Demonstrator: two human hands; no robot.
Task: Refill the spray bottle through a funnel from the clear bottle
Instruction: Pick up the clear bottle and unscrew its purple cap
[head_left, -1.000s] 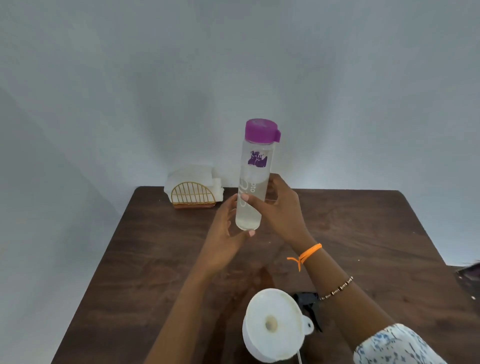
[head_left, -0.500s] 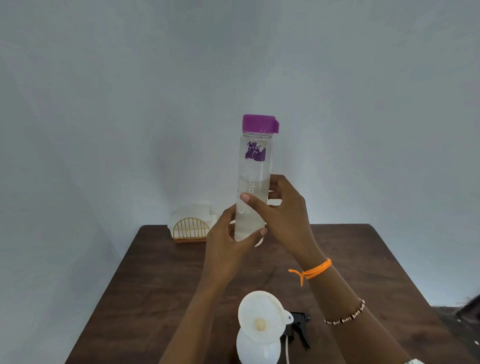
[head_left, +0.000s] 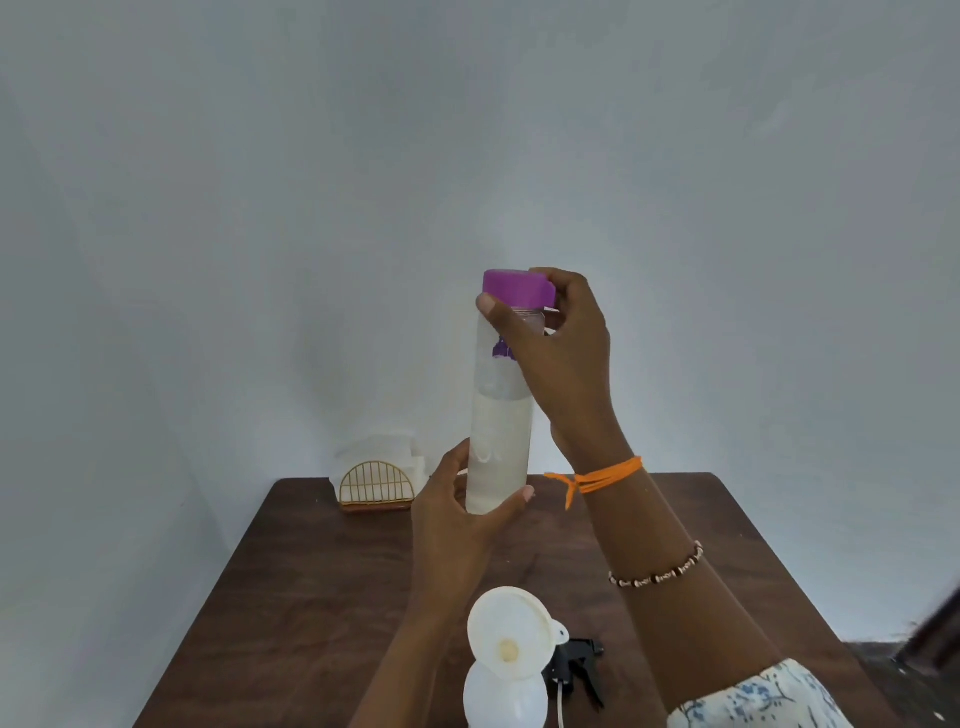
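At frame centre, left hand (head_left: 457, 519) is gripping the upright clear bottle's (head_left: 500, 441) base; right hand's (head_left: 561, 353) fingers (head_left: 488, 304) are curling round its purple cap (head_left: 517, 287) directly above.

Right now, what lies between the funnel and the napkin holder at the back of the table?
In the head view, the left hand and forearm, gripping the clear bottle, cross between funnel and napkin holder; otherwise bare table.

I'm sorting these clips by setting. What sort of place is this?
Probably a plain room at home: a dark wooden table against a bare pale wall, with a napkin holder at its far edge.
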